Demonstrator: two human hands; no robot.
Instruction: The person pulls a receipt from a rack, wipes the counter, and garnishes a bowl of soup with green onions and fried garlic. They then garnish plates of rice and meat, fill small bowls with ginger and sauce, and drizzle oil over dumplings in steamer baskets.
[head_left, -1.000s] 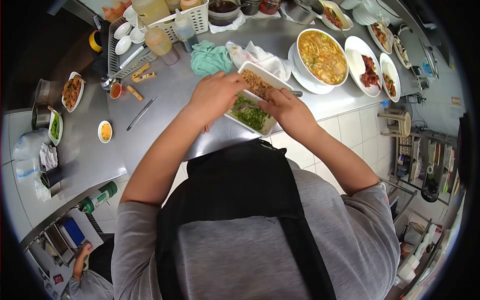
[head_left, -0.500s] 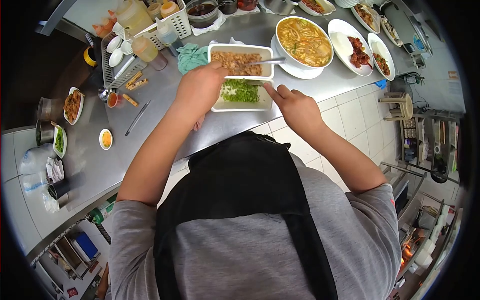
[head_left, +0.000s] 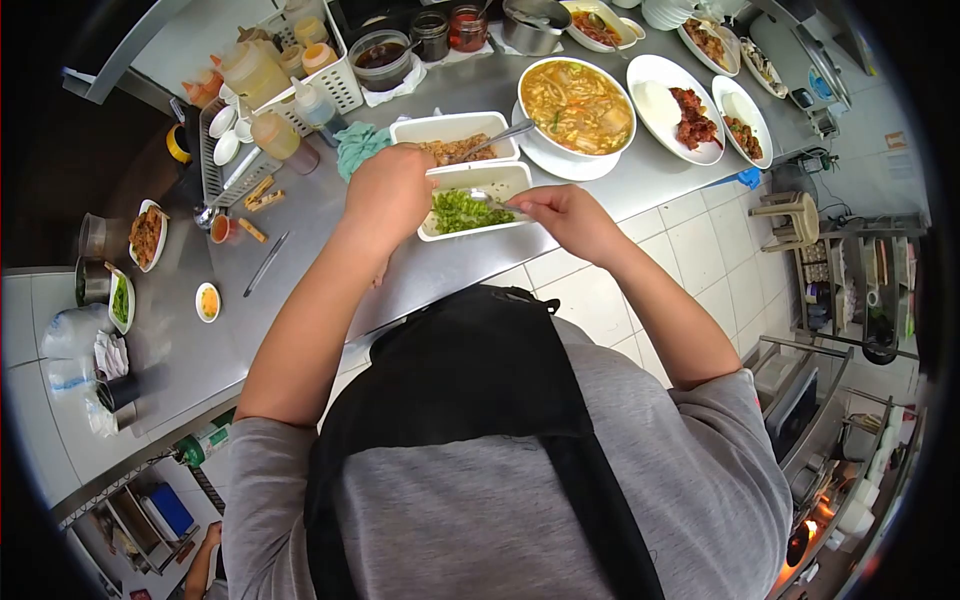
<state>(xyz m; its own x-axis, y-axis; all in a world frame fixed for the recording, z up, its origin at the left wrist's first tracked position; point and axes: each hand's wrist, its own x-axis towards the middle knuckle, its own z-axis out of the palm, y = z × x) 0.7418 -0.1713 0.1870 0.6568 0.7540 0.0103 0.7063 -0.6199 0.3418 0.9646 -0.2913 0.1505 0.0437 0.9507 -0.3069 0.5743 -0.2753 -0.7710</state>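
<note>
My right hand (head_left: pixel 572 222) pinches the handle of a metal spoon (head_left: pixel 490 200), whose bowl rests among chopped green herbs (head_left: pixel 462 211). These lie in a white rectangular tub (head_left: pixel 512 180) near the counter's front edge. My left hand (head_left: pixel 390 192) is closed around the left end of that tub, its fingertips mostly hidden. Just behind stands a second white tub (head_left: pixel 400 131) of brown chopped food (head_left: pixel 460 150), a spoon (head_left: pixel 510 132) leaning in it. A folded green cloth (head_left: pixel 362 148) lies beyond my left hand.
A large bowl of yellow soup (head_left: pixel 577 107) stands on a plate to the right, beside oval plates of meat (head_left: pixel 655 75). Squeeze bottles (head_left: pixel 285 140) and a basket (head_left: pixel 345 85) are at the back left. Tongs (head_left: pixel 266 263) and a small egg-coloured dish (head_left: pixel 208 302) lie left.
The herb tub sits slightly lower in view and more tilted. My right hand has shifted, and the spoon's bowl now shows above the herbs. My left hand stays at the tub's left end.
</note>
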